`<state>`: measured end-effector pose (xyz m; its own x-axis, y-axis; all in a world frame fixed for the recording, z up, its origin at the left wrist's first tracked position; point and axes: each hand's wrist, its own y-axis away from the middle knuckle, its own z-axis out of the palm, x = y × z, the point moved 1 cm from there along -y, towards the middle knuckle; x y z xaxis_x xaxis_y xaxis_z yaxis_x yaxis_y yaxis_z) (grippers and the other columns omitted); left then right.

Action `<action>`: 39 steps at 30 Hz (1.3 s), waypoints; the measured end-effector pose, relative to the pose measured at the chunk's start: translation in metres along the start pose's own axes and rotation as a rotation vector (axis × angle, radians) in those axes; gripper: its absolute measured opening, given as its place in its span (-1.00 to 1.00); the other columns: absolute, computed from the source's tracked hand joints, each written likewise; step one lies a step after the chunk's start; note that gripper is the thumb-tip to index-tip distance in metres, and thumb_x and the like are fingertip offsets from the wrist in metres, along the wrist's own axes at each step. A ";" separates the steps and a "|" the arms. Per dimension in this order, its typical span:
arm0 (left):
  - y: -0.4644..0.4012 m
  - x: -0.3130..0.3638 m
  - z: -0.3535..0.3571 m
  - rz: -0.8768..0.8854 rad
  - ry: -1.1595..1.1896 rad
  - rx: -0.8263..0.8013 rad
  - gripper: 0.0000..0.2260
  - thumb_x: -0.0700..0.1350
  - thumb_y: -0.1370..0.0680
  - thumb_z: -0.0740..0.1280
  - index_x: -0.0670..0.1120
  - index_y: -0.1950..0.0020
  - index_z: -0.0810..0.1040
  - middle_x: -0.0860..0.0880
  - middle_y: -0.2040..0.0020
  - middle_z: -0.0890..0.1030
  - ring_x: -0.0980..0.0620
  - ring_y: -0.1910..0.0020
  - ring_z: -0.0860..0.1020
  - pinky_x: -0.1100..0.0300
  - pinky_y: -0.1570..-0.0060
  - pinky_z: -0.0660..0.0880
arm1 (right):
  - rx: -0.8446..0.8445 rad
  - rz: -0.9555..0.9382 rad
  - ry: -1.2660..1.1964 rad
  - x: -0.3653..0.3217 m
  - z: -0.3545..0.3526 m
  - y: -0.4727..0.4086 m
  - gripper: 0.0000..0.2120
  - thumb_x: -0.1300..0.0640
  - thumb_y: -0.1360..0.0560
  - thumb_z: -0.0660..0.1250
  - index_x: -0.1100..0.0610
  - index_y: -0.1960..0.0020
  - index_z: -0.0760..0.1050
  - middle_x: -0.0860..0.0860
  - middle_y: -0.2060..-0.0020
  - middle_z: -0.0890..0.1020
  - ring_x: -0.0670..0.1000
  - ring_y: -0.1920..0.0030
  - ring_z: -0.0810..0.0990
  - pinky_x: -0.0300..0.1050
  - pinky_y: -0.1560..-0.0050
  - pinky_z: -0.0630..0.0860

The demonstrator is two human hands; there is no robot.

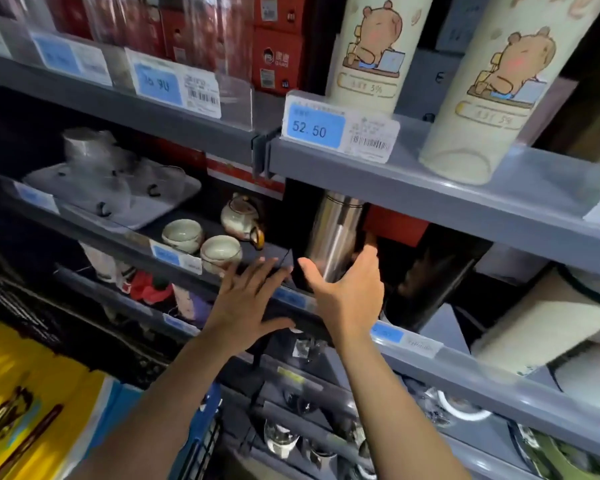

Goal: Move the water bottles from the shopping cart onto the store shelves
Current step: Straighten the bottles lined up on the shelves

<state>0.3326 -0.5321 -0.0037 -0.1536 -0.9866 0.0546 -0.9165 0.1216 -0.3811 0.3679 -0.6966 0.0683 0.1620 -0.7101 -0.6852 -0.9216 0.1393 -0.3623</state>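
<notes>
**Steel bottle reaches the shelf; cart contents out of sight**

Head view: a steel water bottle (333, 237) stands upright on the middle shelf (465, 358), tucked under the upper shelf (430, 188) and just right of the ceramic cups (201, 242) and small teapot (239, 218). The right hand (347, 289) is spread around its lower part, thumb to the left and fingers to the right; whether the palm touches the steel cannot be told. The left hand (248, 299) lies flat with straight fingers on the shelf's near edge, holding nothing. Two cream bear-print bottles (478, 98) stand on the upper shelf to the right.

By my reading, this bottle is as good as placed. Only a blue cart rim (205, 420) shows at the near left, so how many bottles remain cannot be told.
</notes>
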 end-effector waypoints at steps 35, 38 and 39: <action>-0.004 -0.005 0.020 0.056 0.030 0.178 -0.30 0.39 -0.36 0.24 -0.02 -0.35 0.33 -0.09 -0.47 0.37 -0.03 -0.36 0.30 -0.19 -0.32 0.11 | 0.032 -0.061 -0.047 0.004 0.004 0.003 -0.39 -0.13 -0.32 0.53 0.13 -0.11 0.27 0.01 0.06 0.46 0.01 0.10 0.49 -0.10 0.19 0.50; -0.004 -0.005 0.021 0.054 0.021 0.163 -0.31 0.42 -0.40 0.12 -0.03 -0.34 0.34 -0.09 -0.47 0.36 -0.03 -0.36 0.30 -0.19 -0.32 0.13 | -0.029 -0.055 -0.077 0.003 0.002 0.000 -0.44 -0.11 -0.33 0.53 0.08 -0.03 0.22 0.01 0.08 0.45 -0.03 0.14 0.45 -0.20 0.20 0.39; -0.004 -0.005 0.021 0.056 0.021 0.162 -0.31 0.42 -0.40 0.10 -0.03 -0.34 0.34 -0.09 -0.47 0.36 -0.03 -0.37 0.30 -0.20 -0.33 0.13 | -0.036 -0.049 -0.086 0.002 0.002 -0.001 -0.44 -0.10 -0.33 0.54 0.08 -0.02 0.21 0.01 0.08 0.44 -0.04 0.14 0.44 -0.22 0.20 0.37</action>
<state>0.3449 -0.5295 -0.0217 -0.2119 -0.9761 0.0480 -0.8350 0.1553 -0.5279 0.3697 -0.6969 0.0656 0.2357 -0.6532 -0.7196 -0.9236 0.0799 -0.3750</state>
